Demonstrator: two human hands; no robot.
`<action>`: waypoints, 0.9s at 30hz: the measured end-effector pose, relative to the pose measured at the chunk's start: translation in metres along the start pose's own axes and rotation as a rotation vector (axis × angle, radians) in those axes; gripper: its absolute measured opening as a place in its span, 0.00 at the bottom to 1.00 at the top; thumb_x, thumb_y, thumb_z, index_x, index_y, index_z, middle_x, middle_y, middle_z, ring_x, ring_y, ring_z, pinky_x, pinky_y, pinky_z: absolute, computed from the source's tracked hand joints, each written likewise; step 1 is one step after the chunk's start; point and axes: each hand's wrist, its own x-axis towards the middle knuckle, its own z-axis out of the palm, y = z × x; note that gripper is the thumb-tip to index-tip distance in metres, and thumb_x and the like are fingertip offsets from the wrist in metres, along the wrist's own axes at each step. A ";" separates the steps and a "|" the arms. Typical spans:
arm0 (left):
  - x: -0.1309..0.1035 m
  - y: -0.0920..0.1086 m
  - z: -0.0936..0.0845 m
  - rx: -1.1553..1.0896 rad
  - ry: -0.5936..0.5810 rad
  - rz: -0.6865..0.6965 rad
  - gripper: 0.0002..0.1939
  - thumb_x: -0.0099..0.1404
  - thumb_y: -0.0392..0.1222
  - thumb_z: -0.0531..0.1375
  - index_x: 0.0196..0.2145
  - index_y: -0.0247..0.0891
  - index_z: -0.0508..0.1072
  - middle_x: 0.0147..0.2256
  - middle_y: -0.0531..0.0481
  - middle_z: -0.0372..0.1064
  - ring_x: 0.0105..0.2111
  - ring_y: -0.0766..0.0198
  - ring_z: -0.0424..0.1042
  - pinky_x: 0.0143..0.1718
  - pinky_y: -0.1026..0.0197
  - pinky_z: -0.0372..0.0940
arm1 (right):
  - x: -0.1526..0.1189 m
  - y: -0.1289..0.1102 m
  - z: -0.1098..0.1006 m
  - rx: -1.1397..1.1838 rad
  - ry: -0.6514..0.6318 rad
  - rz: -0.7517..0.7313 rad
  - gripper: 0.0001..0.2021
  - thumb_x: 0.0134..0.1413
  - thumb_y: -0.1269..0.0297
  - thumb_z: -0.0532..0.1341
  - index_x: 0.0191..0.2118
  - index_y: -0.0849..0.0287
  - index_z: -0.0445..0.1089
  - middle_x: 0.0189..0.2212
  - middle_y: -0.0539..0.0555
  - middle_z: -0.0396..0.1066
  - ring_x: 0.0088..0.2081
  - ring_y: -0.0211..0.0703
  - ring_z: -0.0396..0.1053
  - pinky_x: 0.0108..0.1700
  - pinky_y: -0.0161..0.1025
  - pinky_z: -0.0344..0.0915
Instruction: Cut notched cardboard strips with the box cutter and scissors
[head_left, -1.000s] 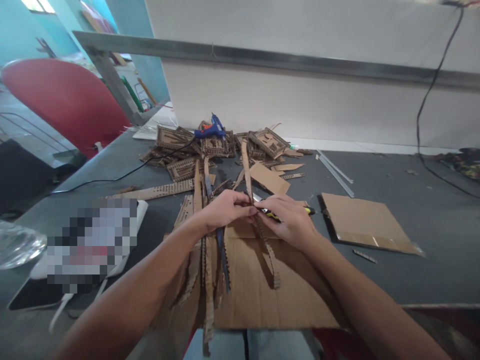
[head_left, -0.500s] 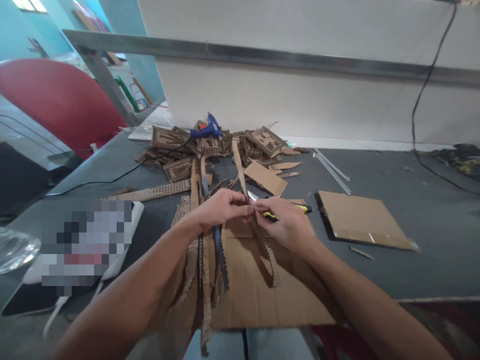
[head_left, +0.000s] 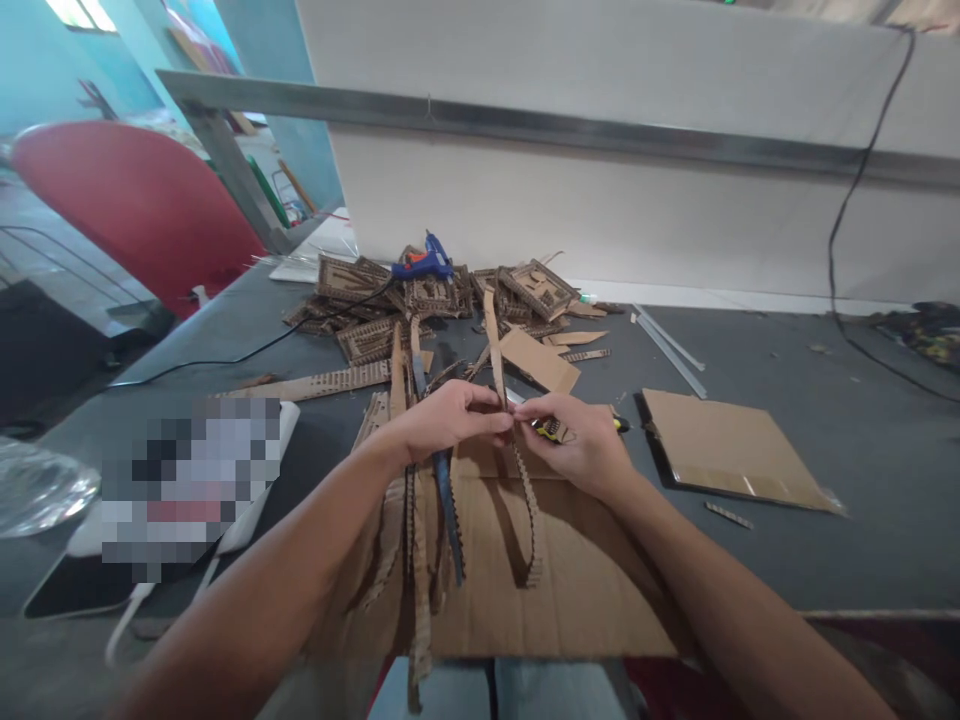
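Between the fingertips of my left hand (head_left: 465, 418) a long corrugated cardboard strip (head_left: 493, 345) is pinched near its middle. Its upper end points toward the pile, and its ridged lower end curls down over the cardboard sheet (head_left: 570, 590). My right hand (head_left: 577, 440) meets the left at the strip, thumb and finger closed; a small piece there is too hidden to make out. Beneath the right hand lies a yellow and black utility knife (head_left: 621, 424), mostly covered. Several more cardboard strips (head_left: 420, 600) hang over the sheet beside my left wrist.
A blue glue gun (head_left: 426, 262) rests on piled cardboard pieces (head_left: 360, 290); its black cord runs left. At left are a phone-like device (head_left: 82, 585) and clear plastic (head_left: 45, 490). A flat cardboard piece (head_left: 727, 440) and glue sticks (head_left: 671, 350) lie at right.
The view has shifted slightly, moving the scene right and down. The strip's lower end has swung a little left and curls more. Both hands keep their pinch at the strip.
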 end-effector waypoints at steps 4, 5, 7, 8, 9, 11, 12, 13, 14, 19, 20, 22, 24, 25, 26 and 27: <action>0.002 -0.004 0.002 -0.101 0.054 -0.020 0.19 0.58 0.50 0.70 0.42 0.32 0.81 0.39 0.44 0.79 0.36 0.62 0.76 0.45 0.57 0.72 | -0.001 0.001 0.000 -0.022 -0.006 -0.038 0.06 0.60 0.71 0.62 0.41 0.54 0.73 0.36 0.52 0.80 0.37 0.41 0.78 0.40 0.37 0.74; 0.003 -0.004 0.002 -0.094 0.047 -0.022 0.19 0.58 0.50 0.70 0.41 0.31 0.81 0.38 0.44 0.79 0.37 0.62 0.76 0.46 0.57 0.72 | -0.001 0.001 0.000 -0.022 -0.011 -0.047 0.06 0.60 0.70 0.62 0.42 0.54 0.72 0.37 0.52 0.80 0.38 0.41 0.78 0.41 0.37 0.74; 0.003 -0.004 0.003 -0.084 0.042 -0.019 0.19 0.57 0.50 0.70 0.39 0.31 0.81 0.38 0.44 0.79 0.37 0.62 0.76 0.47 0.57 0.72 | -0.001 -0.001 0.000 -0.029 -0.020 -0.054 0.08 0.61 0.70 0.62 0.45 0.53 0.72 0.39 0.53 0.80 0.39 0.42 0.78 0.42 0.37 0.74; 0.003 -0.003 0.003 -0.085 0.047 -0.013 0.19 0.57 0.50 0.70 0.38 0.31 0.81 0.37 0.45 0.79 0.37 0.62 0.77 0.47 0.57 0.72 | -0.001 -0.002 0.000 -0.040 -0.015 -0.052 0.09 0.61 0.70 0.62 0.46 0.54 0.73 0.38 0.53 0.80 0.38 0.41 0.77 0.41 0.37 0.74; 0.003 -0.002 0.004 -0.083 0.057 -0.005 0.19 0.57 0.51 0.70 0.38 0.31 0.81 0.37 0.45 0.79 0.37 0.61 0.77 0.46 0.57 0.72 | -0.001 -0.004 0.001 -0.056 -0.002 -0.046 0.10 0.61 0.71 0.62 0.47 0.54 0.73 0.37 0.53 0.80 0.37 0.41 0.77 0.40 0.36 0.73; 0.003 0.001 0.008 -0.063 0.093 0.020 0.20 0.58 0.52 0.70 0.38 0.31 0.81 0.36 0.46 0.79 0.37 0.61 0.76 0.45 0.57 0.73 | -0.002 -0.007 0.002 -0.085 0.052 -0.029 0.11 0.61 0.73 0.61 0.47 0.54 0.73 0.34 0.53 0.79 0.34 0.41 0.76 0.36 0.36 0.72; 0.002 0.003 0.009 -0.046 0.112 0.033 0.20 0.58 0.52 0.69 0.38 0.31 0.80 0.36 0.46 0.79 0.36 0.62 0.76 0.45 0.58 0.72 | -0.002 -0.008 0.002 -0.092 0.080 -0.019 0.10 0.61 0.74 0.61 0.45 0.54 0.74 0.33 0.52 0.79 0.33 0.40 0.75 0.35 0.35 0.72; 0.001 0.005 0.011 -0.023 0.125 0.041 0.20 0.59 0.52 0.68 0.39 0.31 0.80 0.36 0.46 0.79 0.36 0.62 0.77 0.44 0.58 0.72 | -0.002 -0.010 0.002 -0.090 0.100 -0.010 0.10 0.60 0.74 0.61 0.44 0.54 0.74 0.32 0.51 0.79 0.32 0.40 0.75 0.35 0.35 0.72; 0.000 0.007 0.012 0.001 0.126 0.044 0.20 0.60 0.52 0.67 0.40 0.31 0.80 0.36 0.46 0.79 0.35 0.62 0.77 0.43 0.59 0.72 | -0.001 -0.011 0.002 -0.081 0.108 -0.001 0.10 0.60 0.74 0.61 0.43 0.53 0.74 0.32 0.51 0.79 0.32 0.40 0.75 0.35 0.35 0.72; -0.004 0.013 0.007 0.156 0.074 0.055 0.18 0.63 0.51 0.65 0.40 0.31 0.80 0.32 0.45 0.78 0.33 0.61 0.77 0.37 0.62 0.71 | 0.000 -0.012 0.000 -0.029 0.068 0.045 0.08 0.58 0.73 0.62 0.40 0.54 0.74 0.31 0.50 0.79 0.32 0.39 0.77 0.36 0.34 0.73; -0.005 0.014 0.006 0.177 0.066 0.065 0.17 0.64 0.50 0.65 0.39 0.30 0.80 0.30 0.45 0.78 0.32 0.61 0.77 0.36 0.62 0.70 | 0.000 -0.012 0.000 -0.018 0.063 0.059 0.07 0.58 0.73 0.63 0.40 0.54 0.75 0.31 0.50 0.79 0.32 0.39 0.77 0.36 0.34 0.74; -0.006 0.014 0.003 0.196 0.043 0.076 0.15 0.65 0.48 0.64 0.36 0.31 0.79 0.27 0.47 0.76 0.30 0.63 0.76 0.35 0.62 0.69 | 0.000 -0.010 0.000 0.006 0.057 0.092 0.06 0.57 0.72 0.64 0.38 0.55 0.75 0.32 0.51 0.80 0.30 0.38 0.77 0.35 0.33 0.74; -0.007 0.014 0.001 0.200 0.011 0.074 0.12 0.64 0.46 0.64 0.33 0.31 0.78 0.26 0.48 0.76 0.28 0.64 0.76 0.34 0.63 0.69 | -0.001 -0.009 0.000 0.034 0.044 0.122 0.05 0.56 0.70 0.64 0.39 0.55 0.75 0.33 0.51 0.80 0.30 0.38 0.77 0.35 0.34 0.74; -0.007 0.013 0.000 0.199 -0.003 0.069 0.12 0.64 0.45 0.64 0.32 0.32 0.78 0.26 0.48 0.76 0.27 0.64 0.76 0.33 0.63 0.69 | -0.001 -0.008 0.000 0.047 0.033 0.130 0.05 0.56 0.69 0.64 0.39 0.55 0.75 0.34 0.51 0.81 0.30 0.38 0.77 0.36 0.34 0.75; -0.007 0.013 0.000 0.197 -0.019 0.063 0.11 0.63 0.45 0.65 0.32 0.32 0.77 0.27 0.48 0.76 0.27 0.64 0.76 0.33 0.64 0.69 | -0.002 -0.008 0.000 0.059 0.021 0.136 0.05 0.56 0.69 0.64 0.39 0.55 0.75 0.34 0.51 0.81 0.30 0.39 0.77 0.36 0.35 0.75; -0.007 0.012 -0.001 0.192 -0.035 0.056 0.11 0.63 0.45 0.65 0.33 0.32 0.77 0.27 0.48 0.77 0.28 0.64 0.77 0.34 0.64 0.69 | -0.002 -0.007 0.000 0.070 0.010 0.137 0.05 0.56 0.69 0.64 0.39 0.55 0.75 0.34 0.51 0.81 0.31 0.39 0.77 0.36 0.35 0.75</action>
